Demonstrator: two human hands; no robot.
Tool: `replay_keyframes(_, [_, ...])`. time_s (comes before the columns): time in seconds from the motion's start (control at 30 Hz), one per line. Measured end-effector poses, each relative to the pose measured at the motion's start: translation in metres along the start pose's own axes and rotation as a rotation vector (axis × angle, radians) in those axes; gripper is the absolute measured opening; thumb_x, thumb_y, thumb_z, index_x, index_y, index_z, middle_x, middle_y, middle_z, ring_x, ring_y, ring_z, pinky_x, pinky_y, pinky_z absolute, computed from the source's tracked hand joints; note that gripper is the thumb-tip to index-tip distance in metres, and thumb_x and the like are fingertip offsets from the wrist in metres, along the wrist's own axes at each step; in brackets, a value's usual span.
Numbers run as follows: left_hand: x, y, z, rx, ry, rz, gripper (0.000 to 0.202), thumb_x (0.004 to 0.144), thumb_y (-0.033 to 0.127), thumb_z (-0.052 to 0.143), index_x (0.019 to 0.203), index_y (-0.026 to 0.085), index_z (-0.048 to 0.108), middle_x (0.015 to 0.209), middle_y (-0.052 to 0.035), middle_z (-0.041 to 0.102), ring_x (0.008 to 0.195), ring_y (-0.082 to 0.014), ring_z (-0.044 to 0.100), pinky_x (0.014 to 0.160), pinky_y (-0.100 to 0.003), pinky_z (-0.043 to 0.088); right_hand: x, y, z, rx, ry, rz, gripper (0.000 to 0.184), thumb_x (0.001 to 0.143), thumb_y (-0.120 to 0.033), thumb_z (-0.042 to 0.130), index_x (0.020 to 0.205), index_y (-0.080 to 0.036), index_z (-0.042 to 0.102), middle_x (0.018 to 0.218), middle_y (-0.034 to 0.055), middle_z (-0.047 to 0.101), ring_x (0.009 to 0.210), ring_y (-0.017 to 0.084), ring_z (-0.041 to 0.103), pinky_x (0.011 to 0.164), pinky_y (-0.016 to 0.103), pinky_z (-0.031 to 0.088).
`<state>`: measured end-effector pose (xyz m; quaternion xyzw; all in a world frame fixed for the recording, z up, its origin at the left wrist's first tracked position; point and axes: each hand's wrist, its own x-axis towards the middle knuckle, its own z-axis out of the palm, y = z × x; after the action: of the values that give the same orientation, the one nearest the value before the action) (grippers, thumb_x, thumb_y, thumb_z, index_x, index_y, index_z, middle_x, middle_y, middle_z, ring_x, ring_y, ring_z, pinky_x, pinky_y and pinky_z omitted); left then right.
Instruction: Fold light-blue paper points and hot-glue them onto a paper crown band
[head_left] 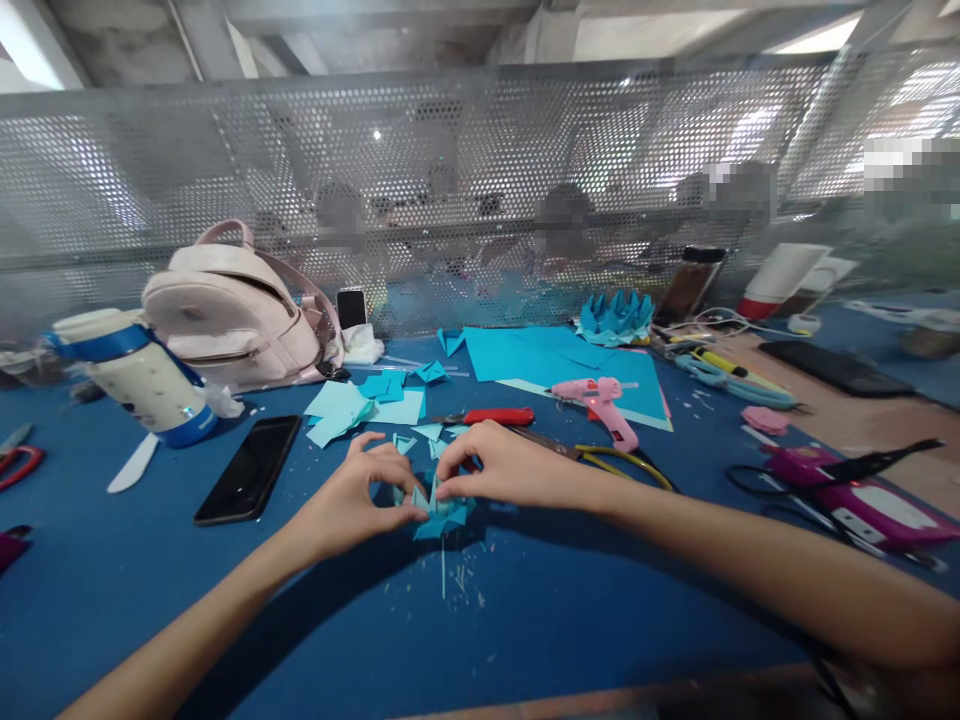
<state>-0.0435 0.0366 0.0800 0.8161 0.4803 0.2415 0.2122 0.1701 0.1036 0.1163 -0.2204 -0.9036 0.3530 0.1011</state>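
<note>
A small folded blue paper piece (pixel 442 512) rests on the blue tabletop (pixel 525 620) in front of me. My left hand (pixel 352 498) pinches its left side, fingers closed on the paper. From the right, my right hand (pixel 499 465) pinches its top, fingers pressed together. Loose blue paper pieces (pixel 360 405) lie just beyond my hands, and large blue paper sheets (pixel 555 355) lie farther back. A finished blue paper flower (pixel 615 315) stands behind the sheets.
A black phone (pixel 247 468) lies left, beside a white bottle (pixel 139 375) and a pink bag (pixel 232 315). A pink glue gun (pixel 600 400), red knife (pixel 495 416), yellow-handled scissors (pixel 622 465) and a magenta tool (pixel 855 495) lie right. A perforated metal screen (pixel 480 190) closes the back.
</note>
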Motion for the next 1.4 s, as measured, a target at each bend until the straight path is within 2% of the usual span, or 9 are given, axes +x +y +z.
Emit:
replay_keyframes(0.27, [0.0, -0.001, 0.0, -0.002, 0.007, -0.006, 0.009, 0.079, 0.03, 0.075, 0.075, 0.023, 0.072, 0.077, 0.0047, 0.069, 0.082, -0.0148, 0.064, 0.115, -0.051, 0.016, -0.001, 0.006, 0.002, -0.013, -0.018, -0.04, 0.018, 0.086, -0.032, 0.066, 0.084, -0.017, 0.075, 0.08, 0.0005, 0.072, 0.071, 0.013, 0.06, 0.064, 0.023, 0.039])
replay_keyframes(0.4, [-0.001, -0.001, 0.0, 0.011, 0.021, -0.01, 0.01, 0.079, 0.031, 0.075, 0.075, 0.023, 0.071, 0.079, 0.0051, 0.07, 0.081, -0.0142, 0.064, 0.115, -0.05, 0.017, -0.004, 0.004, 0.004, -0.139, 0.027, -0.044, 0.022, 0.077, -0.038, 0.077, 0.089, -0.02, 0.076, 0.086, 0.0005, 0.072, 0.078, 0.015, 0.06, 0.064, 0.024, 0.038])
replay_keyframes(0.67, [-0.004, 0.01, 0.001, 0.172, 0.101, 0.112, 0.006, 0.084, 0.024, 0.07, 0.078, 0.024, 0.07, 0.076, 0.0043, 0.069, 0.08, -0.0161, 0.062, 0.111, -0.055, 0.016, -0.012, -0.006, 0.011, -0.407, 0.107, -0.096, 0.008, 0.077, -0.018, 0.076, 0.084, -0.021, 0.073, 0.078, -0.0015, 0.069, 0.078, 0.015, 0.057, 0.062, 0.024, 0.035])
replay_keyframes(0.8, [-0.014, 0.021, 0.005, 0.384, 0.276, 0.233, 0.01, 0.089, 0.018, 0.064, 0.087, 0.026, 0.068, 0.078, 0.0037, 0.068, 0.081, -0.0165, 0.06, 0.109, -0.051, 0.019, -0.017, 0.001, 0.016, -0.633, 0.21, -0.319, 0.004, 0.086, -0.017, 0.068, 0.085, -0.02, 0.07, 0.078, 0.0002, 0.069, 0.077, 0.016, 0.052, 0.065, 0.027, 0.035])
replay_keyframes(0.93, [-0.028, 0.024, 0.006, 0.563, 0.586, 0.364, 0.023, 0.083, 0.019, 0.073, 0.102, 0.03, 0.065, 0.105, -0.0022, 0.067, 0.096, -0.0223, 0.058, 0.106, -0.049, 0.025, -0.024, 0.008, 0.016, -0.839, 0.417, -0.54, 0.025, 0.097, -0.012, 0.047, 0.086, -0.017, 0.069, 0.08, 0.0022, 0.07, 0.071, 0.016, 0.046, 0.063, 0.03, 0.032])
replay_keyframes(1.07, [-0.034, 0.017, 0.005, 0.292, 0.85, 0.41, 0.063, 0.066, 0.031, 0.088, 0.119, 0.026, 0.055, 0.105, -0.0044, 0.057, 0.092, -0.0228, 0.056, 0.088, -0.039, 0.046, -0.035, 0.01, 0.009, -0.893, 0.542, -0.707, 0.022, 0.098, -0.014, 0.049, 0.091, -0.018, 0.069, 0.086, 0.0005, 0.073, 0.07, 0.013, 0.049, 0.062, 0.03, 0.034])
replay_keyframes(1.13, [-0.034, 0.012, 0.006, 0.107, 0.774, 0.352, 0.063, 0.069, 0.032, 0.086, 0.121, 0.023, 0.052, 0.101, -0.0041, 0.056, 0.087, -0.0202, 0.055, 0.078, -0.033, 0.049, -0.04, 0.011, 0.005, -0.89, 0.565, -0.761, 0.021, 0.097, -0.016, 0.05, 0.092, -0.018, 0.07, 0.087, -0.0001, 0.074, 0.069, 0.012, 0.051, 0.059, 0.029, 0.034])
replay_keyframes(1.27, [-0.031, 0.01, 0.013, -0.067, 0.397, 0.318, 0.025, 0.088, 0.03, 0.069, 0.109, 0.021, 0.059, 0.089, -0.0038, 0.058, 0.08, -0.0175, 0.055, 0.07, -0.029, 0.047, -0.045, 0.015, 0.002, -0.886, 0.568, -0.879, 0.023, 0.095, -0.019, 0.052, 0.089, -0.019, 0.073, 0.088, -0.0019, 0.075, 0.064, 0.01, 0.054, 0.052, 0.03, 0.033])
replay_keyframes(1.4, [-0.024, 0.014, 0.019, -0.061, 0.283, 0.442, 0.013, 0.097, 0.029, 0.054, 0.098, 0.02, 0.064, 0.08, -0.0049, 0.06, 0.075, -0.0179, 0.053, 0.068, -0.032, 0.042, -0.044, 0.026, 0.008, -0.855, 0.624, -1.002, 0.027, 0.095, -0.02, 0.051, 0.083, -0.02, 0.076, 0.093, -0.0043, 0.074, 0.059, 0.008, 0.053, 0.047, 0.032, 0.028])
